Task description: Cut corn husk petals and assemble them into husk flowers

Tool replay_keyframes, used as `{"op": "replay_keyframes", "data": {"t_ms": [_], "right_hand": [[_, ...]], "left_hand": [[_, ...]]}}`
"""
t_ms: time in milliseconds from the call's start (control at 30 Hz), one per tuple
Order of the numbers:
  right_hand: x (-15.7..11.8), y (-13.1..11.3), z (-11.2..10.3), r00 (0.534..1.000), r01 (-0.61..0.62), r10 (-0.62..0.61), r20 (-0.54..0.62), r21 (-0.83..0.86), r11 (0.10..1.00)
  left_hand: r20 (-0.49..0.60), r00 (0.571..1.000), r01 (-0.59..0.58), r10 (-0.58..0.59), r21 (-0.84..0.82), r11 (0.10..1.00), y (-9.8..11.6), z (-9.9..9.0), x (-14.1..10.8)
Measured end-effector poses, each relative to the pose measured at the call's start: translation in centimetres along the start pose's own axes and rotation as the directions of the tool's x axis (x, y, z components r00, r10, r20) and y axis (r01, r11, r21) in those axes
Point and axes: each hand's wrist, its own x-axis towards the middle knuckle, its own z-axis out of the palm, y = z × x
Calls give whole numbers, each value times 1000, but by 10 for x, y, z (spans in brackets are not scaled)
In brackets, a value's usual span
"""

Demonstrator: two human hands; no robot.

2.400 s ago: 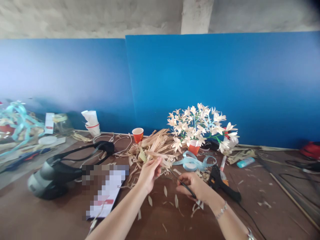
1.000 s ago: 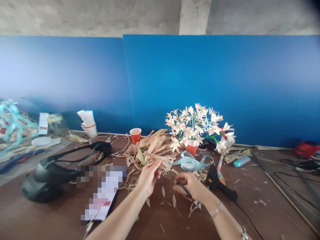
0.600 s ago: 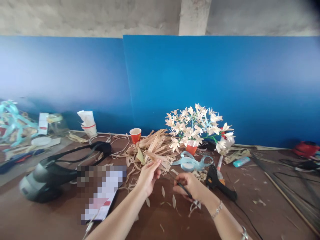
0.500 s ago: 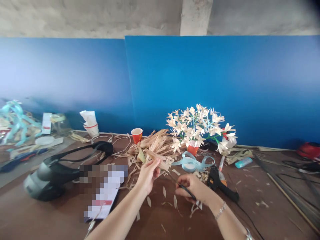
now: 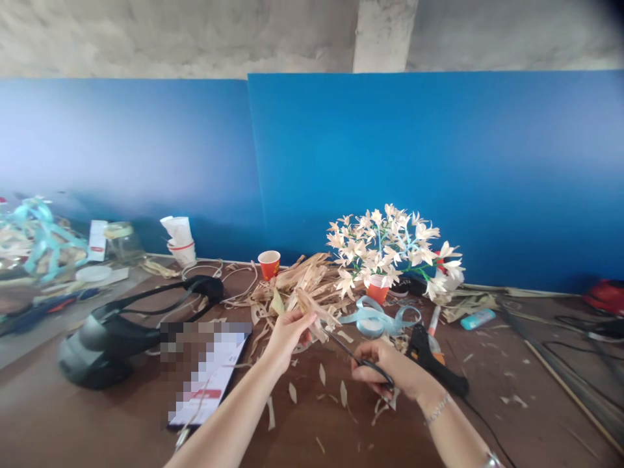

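Between the thumb and fingers of my left hand (image 5: 291,335) is a piece of dried husk (image 5: 316,309), pale tan and pointing up and right. My right hand (image 5: 380,367) grips black-handled scissors (image 5: 377,372), their thin blades reaching left to the husk's lower edge. Whether the blades are parted is too small to tell. Below both hands, several small cut leaf-shaped pieces (image 5: 293,392) lie scattered on the brown table. A heap of dried husks (image 5: 305,279) lies just behind my left hand.
White flowers (image 5: 380,250) stand in a red paper cup (image 5: 377,290) beside blue ribbon (image 5: 375,322). A black glue gun (image 5: 433,364) lies right of my right hand. On the left are a phone (image 5: 209,383) and a black headset (image 5: 97,348). Another red cup (image 5: 269,264) stands behind.
My right hand with the scissors has shifted slightly right and down, drawing back a little from my left hand. The husk is turned somewhat and shows more plainly. The view has shifted a little.
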Motion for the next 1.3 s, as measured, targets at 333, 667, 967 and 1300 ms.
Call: {"op": "replay_keyframes", "data": {"t_ms": [333,667,967,1300], "right_hand": [[-1,2,-2,1000,-8,8,14,11,1000],[-1,-1,1,999,-19,19,34,-11,1000],[-1,1,0,997,0,1,76,-19,1000],[2,7,-3,998,8,-6,67,-29,1000]], "left_hand": [[54,998,34,-36,39,999,-2,-3,1],[139,984,106,-113,57,993,-4,-3,0],[162,977,133,-141,59,989,-4,-2,-1],[174,974,130,-142,78,988,-7,-2,-1]]}}
